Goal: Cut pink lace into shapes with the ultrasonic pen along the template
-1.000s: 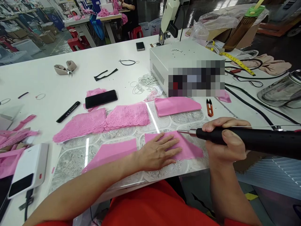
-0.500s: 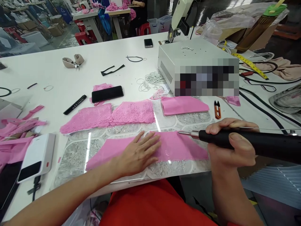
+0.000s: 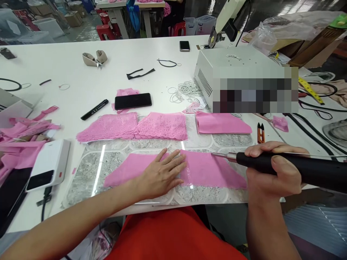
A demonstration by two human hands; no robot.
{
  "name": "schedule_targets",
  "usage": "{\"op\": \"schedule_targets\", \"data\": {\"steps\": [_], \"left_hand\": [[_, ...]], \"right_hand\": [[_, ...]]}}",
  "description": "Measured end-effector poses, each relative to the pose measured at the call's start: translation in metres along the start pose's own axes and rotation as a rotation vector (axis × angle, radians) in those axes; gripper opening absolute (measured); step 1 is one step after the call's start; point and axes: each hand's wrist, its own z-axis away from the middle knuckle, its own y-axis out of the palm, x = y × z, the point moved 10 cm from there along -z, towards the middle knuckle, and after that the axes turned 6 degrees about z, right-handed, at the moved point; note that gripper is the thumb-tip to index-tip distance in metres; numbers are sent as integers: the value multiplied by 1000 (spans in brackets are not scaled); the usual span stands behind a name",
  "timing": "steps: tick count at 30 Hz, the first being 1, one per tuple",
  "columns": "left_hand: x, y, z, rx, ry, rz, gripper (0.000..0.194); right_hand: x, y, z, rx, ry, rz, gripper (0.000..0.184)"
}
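My left hand (image 3: 162,175) lies flat with fingers spread on a pink fabric piece (image 3: 208,169), near its middle. The fabric rests on a clear-topped, stone-patterned mat (image 3: 84,177). Wrapped in my right hand (image 3: 279,169) is a black-handled tool (image 3: 260,160) with a pointed metal tip. That tip is at the fabric's upper edge, right of my left hand; whether it touches, I cannot tell. Two pink lace pieces (image 3: 162,126) lie side by side beyond the fabric. To their right is a folded pink fabric piece (image 3: 225,123).
A grey metal box (image 3: 230,65) stands behind the mat, with orange thread snips (image 3: 260,133) in front of it. Behind the lace are a black phone (image 3: 132,101) and a black marker-like stick (image 3: 94,109). A white power bank (image 3: 48,164) and pink scraps (image 3: 24,137) sit at left.
The view has shifted, so the table's things appear farther right. My left hand stays on the fabric, and the tool's tip remains near its upper edge.
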Motion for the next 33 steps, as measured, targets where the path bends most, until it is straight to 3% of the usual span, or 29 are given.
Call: {"op": "schedule_targets", "data": {"steps": [11,21,26,33], "left_hand": [[-4,-8,6,-31,-2,40,50],[-7,-5,8,0,-4,53,48],[-15,-13,17,5,21,74,47],[-37,-15,39,-32,93,127,44]], "right_hand": [[3,45,18,133,59,-89,13],[1,50,19,157,42,-38,8],[3,48,20,153,97,-81,12],[4,67,39,322,245,-169,13]]}}
